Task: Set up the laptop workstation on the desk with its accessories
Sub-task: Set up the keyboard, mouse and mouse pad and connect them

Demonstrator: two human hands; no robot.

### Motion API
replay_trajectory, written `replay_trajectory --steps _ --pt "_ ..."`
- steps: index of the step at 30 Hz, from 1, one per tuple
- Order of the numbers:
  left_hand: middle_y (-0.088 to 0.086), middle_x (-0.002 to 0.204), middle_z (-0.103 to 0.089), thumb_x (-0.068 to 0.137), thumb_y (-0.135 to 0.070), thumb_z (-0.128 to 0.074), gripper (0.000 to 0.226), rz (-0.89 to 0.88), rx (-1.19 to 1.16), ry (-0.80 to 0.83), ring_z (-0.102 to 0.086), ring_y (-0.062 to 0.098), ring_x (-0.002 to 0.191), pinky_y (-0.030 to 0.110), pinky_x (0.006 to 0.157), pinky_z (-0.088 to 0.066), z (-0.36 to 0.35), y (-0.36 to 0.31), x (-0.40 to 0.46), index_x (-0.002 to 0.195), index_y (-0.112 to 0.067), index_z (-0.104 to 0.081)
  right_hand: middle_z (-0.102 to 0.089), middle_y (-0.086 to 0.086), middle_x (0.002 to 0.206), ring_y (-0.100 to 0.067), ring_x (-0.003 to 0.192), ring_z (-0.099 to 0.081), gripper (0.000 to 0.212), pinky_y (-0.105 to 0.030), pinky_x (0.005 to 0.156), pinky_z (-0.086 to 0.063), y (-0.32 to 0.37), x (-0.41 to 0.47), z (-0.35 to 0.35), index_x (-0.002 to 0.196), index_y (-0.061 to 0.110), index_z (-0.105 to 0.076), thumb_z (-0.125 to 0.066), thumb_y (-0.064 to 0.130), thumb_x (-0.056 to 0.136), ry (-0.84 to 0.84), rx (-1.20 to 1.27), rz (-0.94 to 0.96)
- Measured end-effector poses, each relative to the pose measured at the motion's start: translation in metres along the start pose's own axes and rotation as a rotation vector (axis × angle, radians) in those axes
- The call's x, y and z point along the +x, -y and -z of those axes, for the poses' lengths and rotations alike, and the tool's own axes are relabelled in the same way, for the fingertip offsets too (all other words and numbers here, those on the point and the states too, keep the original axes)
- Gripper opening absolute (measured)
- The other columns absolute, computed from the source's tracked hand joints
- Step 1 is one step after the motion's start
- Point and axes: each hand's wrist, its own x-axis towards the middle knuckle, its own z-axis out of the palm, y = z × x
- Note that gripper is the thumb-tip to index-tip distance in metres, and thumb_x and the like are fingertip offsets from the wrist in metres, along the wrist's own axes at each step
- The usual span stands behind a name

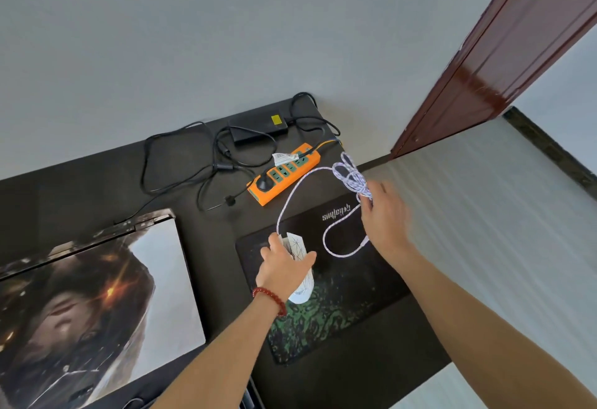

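A white mouse [302,289] lies on a dark mouse pad [349,282] with a green pattern. My left hand [284,268], with a red bead bracelet at the wrist, rests on top of the mouse and grips it. Its white braided cable [292,195] loops over the pad and desk. My right hand [384,214] holds the bundled end of that cable above the pad's far right corner. A closed laptop [97,298] with a picture on its lid lies at the left on the dark desk [206,234].
An orange power strip [284,176] with one black plug in it lies behind the pad. A black power adapter [258,129] and its tangled black cords [181,163] sit near the grey wall. A red-brown door frame [491,62] stands at the right, past the desk's edge.
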Motion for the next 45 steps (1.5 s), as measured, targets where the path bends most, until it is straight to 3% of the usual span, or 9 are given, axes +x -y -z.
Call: replay_trajectory --steps 11,16,19,21,25,31,36,40,45 --pt "0.018 0.143 -0.021 0.087 -0.048 -0.050 0.084 0.051 0.170 0.121 -0.035 0.041 0.127 0.044 0.102 -0.036 -0.030 -0.018 0.011 0.145 -0.009 -0.005 -0.067 -0.012 0.104 -0.032 0.091 -0.061 0.031 -0.037 0.071 -0.049 -0.027 -0.009 0.008 0.123 0.018 -0.058 -0.049 0.016 0.094 0.115 0.056 -0.083" --pt "0.001 0.154 -0.009 0.076 -0.034 -0.070 0.098 -0.652 0.019 -0.140 -0.005 0.019 0.142 0.042 0.115 -0.018 0.033 -0.011 0.008 0.147 -0.024 -0.003 -0.053 -0.009 0.114 -0.021 0.100 -0.052 0.051 -0.028 0.074 -0.044 0.001 -0.008 0.012 0.137 0.017 -0.044 -0.054 0.006 0.088 0.262 0.228 0.188" --pt "-0.017 0.142 -0.030 0.073 -0.029 -0.073 0.084 -0.908 -0.059 -0.099 -0.027 0.003 0.134 0.026 0.110 -0.027 0.054 -0.004 0.001 0.139 -0.039 -0.023 -0.046 -0.006 0.122 -0.015 0.105 -0.050 0.064 -0.033 0.091 -0.049 0.021 -0.017 0.007 0.141 0.015 -0.034 -0.059 0.001 0.085 0.378 0.422 0.219" --pt "-0.028 0.108 -0.061 0.077 -0.021 -0.073 0.047 -0.801 -0.232 -0.090 -0.058 -0.001 0.101 0.018 0.088 -0.045 0.056 0.001 -0.004 0.113 -0.044 -0.052 -0.035 -0.003 0.134 -0.011 0.117 -0.045 0.072 -0.033 0.100 -0.045 0.030 -0.022 0.000 0.144 0.014 -0.027 -0.063 0.000 0.083 0.393 0.542 0.191" --pt "-0.009 0.053 -0.062 0.089 -0.005 -0.056 0.022 -0.494 -0.653 -0.114 -0.057 0.004 0.052 0.019 0.061 -0.050 0.066 0.011 -0.004 0.079 -0.023 -0.063 -0.018 0.005 0.151 -0.006 0.137 -0.020 0.089 -0.026 0.110 -0.026 0.034 -0.025 -0.015 0.148 0.018 -0.010 -0.068 0.008 0.082 0.358 0.749 -0.008" --pt "-0.006 0.052 -0.053 0.097 -0.016 -0.040 0.028 -0.097 -1.039 0.208 -0.049 0.011 0.055 0.021 0.062 -0.052 0.085 0.049 -0.008 0.072 -0.012 -0.054 -0.056 -0.001 0.125 -0.018 0.118 -0.047 0.053 -0.038 0.098 -0.044 0.044 -0.005 -0.061 0.139 0.019 -0.040 -0.058 0.017 0.090 0.611 0.460 0.037" --pt "0.000 0.061 -0.047 0.096 -0.019 -0.046 0.020 0.277 -1.117 -0.112 -0.045 0.011 0.058 0.023 0.065 -0.047 0.100 0.071 -0.004 0.080 -0.016 -0.057 -0.054 -0.017 0.114 -0.029 0.108 -0.046 0.036 -0.039 0.082 -0.045 0.046 0.012 -0.060 0.112 0.003 -0.063 -0.039 0.026 0.098 0.206 0.184 -0.119" --pt "0.004 0.066 -0.048 0.096 -0.018 -0.047 0.024 0.392 -1.186 -0.156 -0.048 0.014 0.062 0.026 0.065 -0.047 0.105 0.077 0.000 0.074 -0.010 -0.052 -0.043 -0.019 0.119 -0.033 0.107 -0.045 0.043 -0.040 0.085 -0.044 0.025 0.008 -0.045 0.119 0.006 -0.051 -0.024 0.035 0.100 0.278 0.012 -0.271" --pt "0.002 0.070 -0.048 0.097 -0.017 -0.043 0.021 0.452 -1.419 -0.099 -0.049 0.013 0.067 0.030 0.082 -0.043 0.105 0.073 0.011 0.082 -0.007 -0.054 -0.056 -0.010 0.098 -0.023 0.090 -0.057 0.029 -0.032 0.075 -0.047 0.012 0.008 -0.035 0.113 0.002 -0.053 -0.038 0.022 0.099 0.261 0.472 -0.543"
